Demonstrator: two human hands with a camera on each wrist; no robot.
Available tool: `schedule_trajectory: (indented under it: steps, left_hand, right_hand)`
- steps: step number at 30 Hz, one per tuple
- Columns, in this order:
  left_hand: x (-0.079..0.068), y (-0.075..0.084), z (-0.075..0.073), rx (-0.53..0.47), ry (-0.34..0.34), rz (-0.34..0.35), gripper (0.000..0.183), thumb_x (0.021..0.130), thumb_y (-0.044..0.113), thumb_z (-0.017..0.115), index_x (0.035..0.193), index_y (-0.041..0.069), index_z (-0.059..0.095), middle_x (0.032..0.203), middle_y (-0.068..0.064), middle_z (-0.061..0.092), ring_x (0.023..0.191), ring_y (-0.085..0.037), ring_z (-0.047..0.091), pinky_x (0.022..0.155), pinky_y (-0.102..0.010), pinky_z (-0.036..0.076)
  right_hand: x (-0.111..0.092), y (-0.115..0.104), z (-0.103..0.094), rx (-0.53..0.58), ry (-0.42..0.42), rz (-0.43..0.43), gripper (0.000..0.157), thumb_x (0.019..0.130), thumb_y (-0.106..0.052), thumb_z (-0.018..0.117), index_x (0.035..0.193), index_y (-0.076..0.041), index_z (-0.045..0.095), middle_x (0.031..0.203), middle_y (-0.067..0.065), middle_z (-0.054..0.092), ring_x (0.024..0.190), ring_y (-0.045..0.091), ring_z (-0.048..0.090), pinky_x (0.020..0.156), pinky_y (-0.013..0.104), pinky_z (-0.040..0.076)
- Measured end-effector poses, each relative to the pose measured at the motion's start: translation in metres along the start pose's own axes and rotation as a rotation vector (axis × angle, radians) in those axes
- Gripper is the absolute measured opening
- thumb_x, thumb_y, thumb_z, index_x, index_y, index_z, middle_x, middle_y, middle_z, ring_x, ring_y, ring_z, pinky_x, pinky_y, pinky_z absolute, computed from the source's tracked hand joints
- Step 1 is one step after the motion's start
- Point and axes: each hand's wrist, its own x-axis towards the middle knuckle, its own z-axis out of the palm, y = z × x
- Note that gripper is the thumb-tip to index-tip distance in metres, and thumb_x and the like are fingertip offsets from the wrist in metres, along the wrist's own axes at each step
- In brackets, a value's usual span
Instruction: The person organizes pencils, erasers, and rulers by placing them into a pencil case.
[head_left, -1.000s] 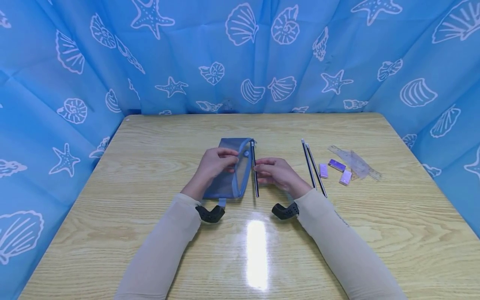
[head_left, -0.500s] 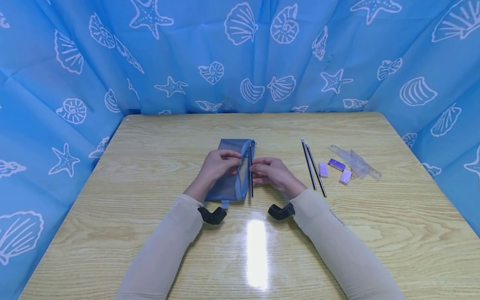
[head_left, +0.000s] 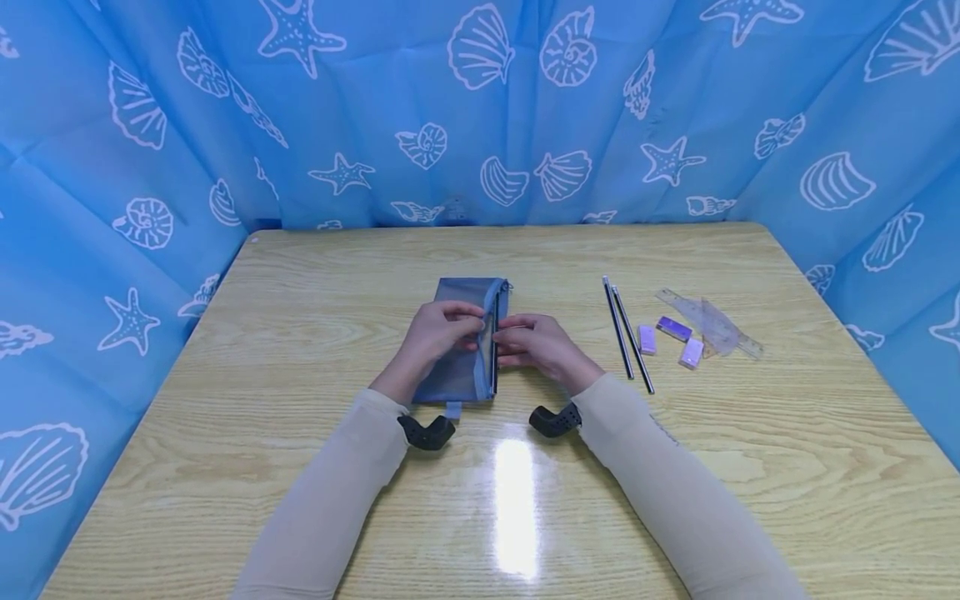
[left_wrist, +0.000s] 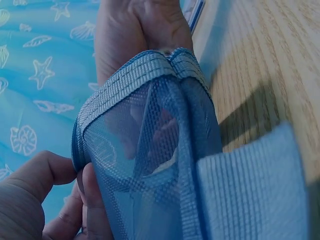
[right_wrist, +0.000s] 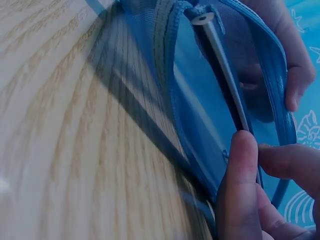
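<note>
A blue mesh zip pouch (head_left: 448,377) lies in the middle of the table, its zip side parted. My left hand (head_left: 441,332) pinches one edge of the opening between thumb and fingers, as the left wrist view shows on the mesh pouch (left_wrist: 130,135). Between the thumb and fingertips of my right hand (head_left: 538,343) is a dark striped pencil (right_wrist: 220,60). It lies lengthwise within the pouch's mouth, between the two zipped edges. Part of its far length is hidden by the right fingers in the right wrist view.
To the right lie two more dark pencils (head_left: 619,329), a few purple and lilac erasers (head_left: 674,330), and clear rulers and set squares (head_left: 712,325) in an overlapping pile. A blue shell-print curtain (head_left: 480,125) surrounds the far and side edges of the wooden table (head_left: 300,275).
My right hand has moved left, bringing the pencil from beside the pouch into its opening. The left hand has shifted slightly right and keeps its pinch on the edge.
</note>
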Motion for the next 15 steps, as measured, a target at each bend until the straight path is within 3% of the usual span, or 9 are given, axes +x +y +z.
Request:
schedule_trajectory:
  steps: [6, 15]
  left_hand:
    - [-0.0004, 0.0004, 0.0025, 0.013, -0.013, -0.013, 0.021, 0.088, 0.012, 0.069, 0.108, 0.007, 0.072, 0.104, -0.009, 0.07, 0.082, -0.017, 0.067, 0.072, -0.031, 0.062]
    - [0.0, -0.001, 0.0032, 0.004, -0.006, -0.008, 0.021, 0.089, 0.012, 0.068, 0.109, 0.006, 0.072, 0.104, -0.011, 0.071, 0.079, -0.018, 0.069, 0.071, -0.031, 0.062]
  right_hand:
    - [0.0033, 0.0003, 0.0051, -0.037, 0.041, 0.001, 0.042, 0.094, -0.003, 0.06, 0.133, 0.009, 0.05, 0.101, 0.013, 0.066, 0.079, 0.013, 0.068, 0.076, 0.026, 0.062]
    - [0.0093, 0.0044, 0.0107, -0.104, 0.122, -0.032, 0.036, 0.091, -0.001, 0.064, 0.125, 0.01, 0.057, 0.093, 0.013, 0.069, 0.07, 0.013, 0.068, 0.069, 0.027, 0.062]
